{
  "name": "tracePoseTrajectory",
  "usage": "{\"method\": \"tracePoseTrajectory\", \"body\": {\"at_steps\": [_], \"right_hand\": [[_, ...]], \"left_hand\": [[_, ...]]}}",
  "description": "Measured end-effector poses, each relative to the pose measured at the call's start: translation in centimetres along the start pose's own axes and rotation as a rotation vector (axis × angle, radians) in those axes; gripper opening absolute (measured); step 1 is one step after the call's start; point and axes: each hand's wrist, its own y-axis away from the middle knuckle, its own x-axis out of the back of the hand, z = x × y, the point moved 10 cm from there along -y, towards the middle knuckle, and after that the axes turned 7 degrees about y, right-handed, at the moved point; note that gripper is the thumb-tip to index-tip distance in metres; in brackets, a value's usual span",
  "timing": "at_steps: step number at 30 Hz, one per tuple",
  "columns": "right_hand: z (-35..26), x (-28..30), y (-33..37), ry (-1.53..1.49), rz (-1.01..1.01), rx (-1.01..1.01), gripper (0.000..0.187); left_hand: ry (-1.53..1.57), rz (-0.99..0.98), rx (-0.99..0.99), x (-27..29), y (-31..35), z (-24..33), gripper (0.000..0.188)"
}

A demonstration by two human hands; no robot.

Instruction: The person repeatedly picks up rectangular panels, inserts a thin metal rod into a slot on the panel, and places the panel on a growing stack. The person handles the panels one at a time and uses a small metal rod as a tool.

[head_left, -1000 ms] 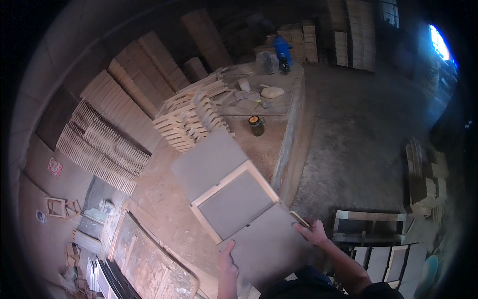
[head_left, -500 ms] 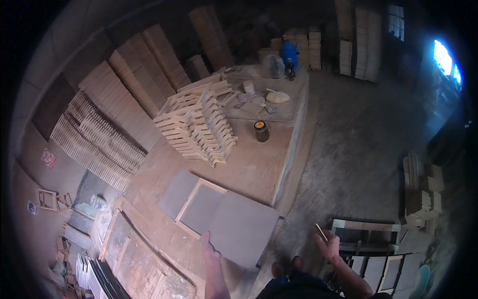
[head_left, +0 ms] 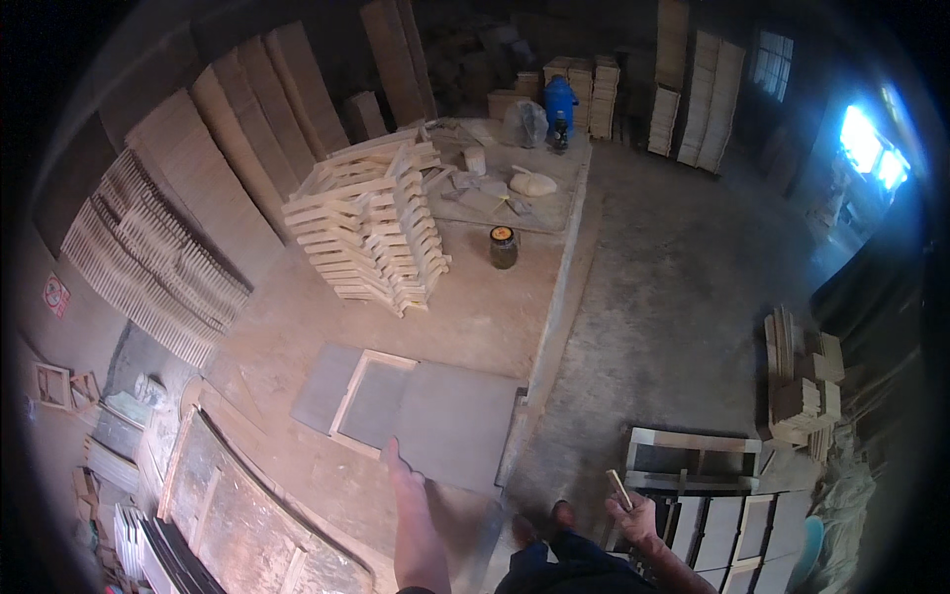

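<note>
My left hand [head_left: 403,470] reaches over the near edge of a flat grey panel [head_left: 458,421], fingers stretched out and nothing in them. Whether it touches the panel, I cannot tell. Beside the hand, a pale wooden frame [head_left: 346,396] lies on the panel's left part, with grey surface showing through its opening. My right hand [head_left: 638,520] is closed round a short, thin pale strip [head_left: 617,487], which sticks up past the fingers; its kind is too small to make out. That hand is above the floor side, close to a dark-railed rectangular frame [head_left: 693,439].
Stacked wooden frames [head_left: 366,233] stand on the brown platform beyond the panel, with a lidded dark jar [head_left: 504,247] to their right. A raised edge [head_left: 554,337] borders the platform. Board piles [head_left: 804,381] are at right, a leaning worn board [head_left: 257,505] at lower left.
The view has shifted a little, moving the surroundings leftward in the picture. My right hand sits slightly lower relative to the dark-railed frame, still holding the strip. My left hand stays by the panel.
</note>
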Motion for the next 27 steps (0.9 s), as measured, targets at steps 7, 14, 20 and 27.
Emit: {"method": "tracePoseTrajectory", "body": {"at_steps": [7, 14, 20, 27], "right_hand": [[0.4, -1.8, 1.9, 0.034, -0.032, -0.047, 0.023], [-1.4, -2.1, 3.7, 0.078, -0.052, -0.011, 0.026], [-0.7, -2.8, 3.3, 0.078, -0.104, 0.041, 0.029], [-3.3, -3.6, 4.4, 0.122, -0.164, 0.267, 0.028]], "left_hand": [[-0.053, 0.16, 0.01, 1.2, 0.0, 0.3, 0.063], [-0.207, 0.202, -0.115, 3.6, 0.6, 2.4, 0.063], [-0.124, 0.159, -0.126, 2.6, 3.2, 4.0, 0.062], [-0.209, 0.067, -0.228, 6.3, 7.7, 6.7, 0.049]]}}
